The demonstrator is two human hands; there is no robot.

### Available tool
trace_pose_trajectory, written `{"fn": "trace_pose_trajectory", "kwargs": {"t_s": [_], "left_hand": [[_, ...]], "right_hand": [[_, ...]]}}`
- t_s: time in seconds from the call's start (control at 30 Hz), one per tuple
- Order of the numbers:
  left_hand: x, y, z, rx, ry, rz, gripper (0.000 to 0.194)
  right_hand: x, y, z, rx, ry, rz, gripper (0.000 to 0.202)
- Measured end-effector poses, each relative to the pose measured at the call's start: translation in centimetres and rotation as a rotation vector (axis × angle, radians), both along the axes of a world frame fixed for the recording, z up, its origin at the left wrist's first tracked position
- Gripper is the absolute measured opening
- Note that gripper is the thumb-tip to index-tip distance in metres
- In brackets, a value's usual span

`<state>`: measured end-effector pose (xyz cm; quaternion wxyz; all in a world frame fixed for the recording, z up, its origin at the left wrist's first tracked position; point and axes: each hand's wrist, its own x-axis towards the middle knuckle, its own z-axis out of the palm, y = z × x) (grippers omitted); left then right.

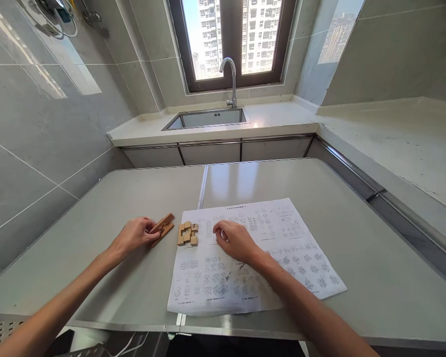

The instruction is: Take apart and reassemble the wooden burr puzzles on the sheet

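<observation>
My left hand (136,232) is left of the paper, its fingers closed on notched brown wooden puzzle pieces (164,228). Two bars show, one above the other, at a slant over the table. Just right of them, a cluster of lighter wooden puzzle blocks (188,234) lies on the left edge of a printed sheet (252,292). Over the middle of that sheet is my right hand (232,240), fingers curled in and nothing visible in them. Its palm side is hidden from view.
The sheet, covered with small diagrams, lies on a grey folding table (371,277) with a centre seam. Behind the table stand a white counter (275,115), a sink (211,117) and a tap (233,82) below a window. A tiled wall (40,134) borders the left side.
</observation>
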<state>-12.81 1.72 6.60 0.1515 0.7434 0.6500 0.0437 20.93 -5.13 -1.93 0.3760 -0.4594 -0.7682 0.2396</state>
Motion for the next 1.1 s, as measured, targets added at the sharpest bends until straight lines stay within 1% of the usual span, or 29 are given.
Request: {"fn": "trace_pose_trajectory", "kwargs": {"t_s": [0.1, 0.17, 0.33, 0.53, 0.67, 0.77, 0.8, 0.83, 0.9, 0.97, 1.03, 1.07, 1.1], "left_hand": [[-0.5, -0.2, -0.6, 0.014, 0.003, -0.055, 0.04], [-0.7, -0.3, -0.7, 0.029, 0.015, -0.066, 0.039], [-0.5, -0.4, -0.5, 0.042, 0.052, -0.037, 0.035], [-0.3, -0.2, -0.1, 0.009, 0.039, -0.002, 0.038], [-0.5, -0.2, 0.7, 0.001, -0.029, 0.035, 0.042], [0.1, -0.4, 2.0, -0.02, -0.112, 0.11, 0.046], [0.7, -0.6, 2.6, -0.028, -0.145, 0.12, 0.046], [1.5, -0.9, 3.2, -0.017, -0.195, 0.103, 0.046], [3.8, -1.6, 4.4, -0.015, -0.296, 0.053, 0.046], [7.0, -2.3, 5.2, -0.031, -0.431, -0.038, 0.045], [10.8, -3.0, 5.4, -0.072, -0.574, -0.126, 0.043], [12.7, -3.4, 5.3, -0.105, -0.65, -0.159, 0.042], [14.6, -3.7, 5.0, -0.149, -0.724, -0.185, 0.041]], "right_hand": [[0.0, 0.0, 0.0, 0.002, 0.001, -0.003, 0.018], [-0.1, 0.0, 0.0, 0.003, 0.003, -0.002, 0.018], [-0.1, 0.0, 0.0, 0.0, 0.01, -0.001, 0.018], [-0.1, 0.0, 0.1, -0.016, 0.02, 0.0, 0.018], [0.0, 0.0, 0.1, -0.039, 0.035, 0.001, 0.018], [0.1, 0.0, 0.3, -0.069, 0.052, 0.0, 0.018], [0.2, 0.0, 0.5, -0.098, 0.085, 0.007, 0.016], [0.2, 0.0, 0.8, -0.146, 0.147, 0.027, 0.014], [0.2, 0.0, 1.7, -0.291, 0.362, 0.103, 0.013], [0.0, -0.3, 2.9, -0.427, 0.607, 0.225, 0.032], [-0.3, -0.8, 4.3, -0.531, 0.758, 0.291, 0.05], [-0.4, -1.1, 5.0, -0.565, 0.788, 0.29, 0.052], [-0.4, -1.5, 5.6, -0.576, 0.809, 0.253, 0.052]]}}
